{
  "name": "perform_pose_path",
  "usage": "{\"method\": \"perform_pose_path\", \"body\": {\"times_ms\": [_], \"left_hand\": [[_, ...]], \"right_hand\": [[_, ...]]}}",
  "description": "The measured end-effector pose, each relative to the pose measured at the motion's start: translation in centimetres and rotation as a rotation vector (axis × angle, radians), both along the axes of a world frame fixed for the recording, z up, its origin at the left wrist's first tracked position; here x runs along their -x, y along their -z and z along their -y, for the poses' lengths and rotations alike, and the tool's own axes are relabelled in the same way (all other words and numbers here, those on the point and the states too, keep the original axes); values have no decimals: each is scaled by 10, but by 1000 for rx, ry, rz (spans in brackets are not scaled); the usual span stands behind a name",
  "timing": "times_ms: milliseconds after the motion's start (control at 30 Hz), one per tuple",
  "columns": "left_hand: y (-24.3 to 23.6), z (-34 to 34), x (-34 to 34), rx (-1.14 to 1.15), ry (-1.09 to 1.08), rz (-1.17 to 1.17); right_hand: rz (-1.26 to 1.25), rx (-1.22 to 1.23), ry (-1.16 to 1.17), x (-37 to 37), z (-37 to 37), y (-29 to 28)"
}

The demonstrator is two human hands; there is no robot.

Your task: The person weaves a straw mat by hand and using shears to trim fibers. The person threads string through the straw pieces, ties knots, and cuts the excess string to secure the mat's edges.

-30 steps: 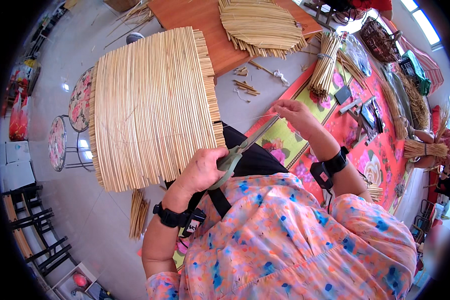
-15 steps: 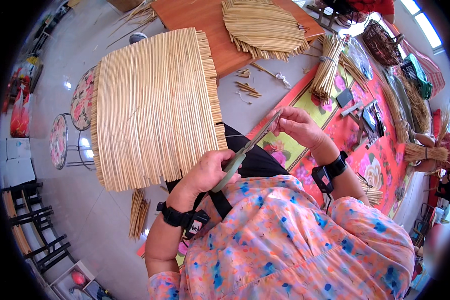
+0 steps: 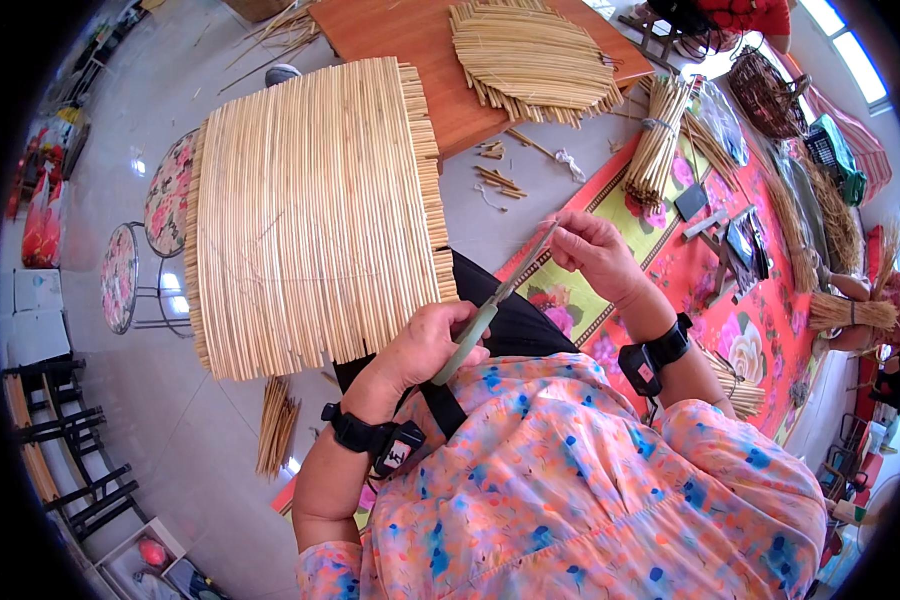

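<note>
Your left hand (image 3: 425,345) grips the scissors (image 3: 490,305) beside the straw mat (image 3: 310,210), while your right hand (image 3: 595,255) pinches a thin thread taut for the blades.

I am counting two woven reed mats: one large mat (image 3: 310,215) in front of me, one rounder mat (image 3: 535,55) on the counter (image 3: 400,40). I am seeing one pair of scissors (image 3: 490,305), two round flowered stools (image 3: 120,275), one tied reed bundle (image 3: 660,140), and one dark basket (image 3: 765,90).
</note>
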State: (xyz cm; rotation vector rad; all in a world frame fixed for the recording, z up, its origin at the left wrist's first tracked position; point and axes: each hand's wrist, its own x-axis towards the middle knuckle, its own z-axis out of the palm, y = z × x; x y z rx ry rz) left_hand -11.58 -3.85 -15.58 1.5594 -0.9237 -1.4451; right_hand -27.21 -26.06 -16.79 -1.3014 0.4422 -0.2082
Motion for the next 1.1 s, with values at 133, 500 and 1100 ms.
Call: {"method": "perform_pose_path", "body": {"times_ms": [133,500,1100], "left_hand": [[2,-3,0,-19,-21,-98],[1,-8,-6,-33,-17,-300],[-3,-10,-2,-25,-79,-454]], "right_hand": [[51,-94,24,-9,-10,-7],[209,-279,-38,-19,-13,-7],[114,287,136,-31,-29,1]]}}
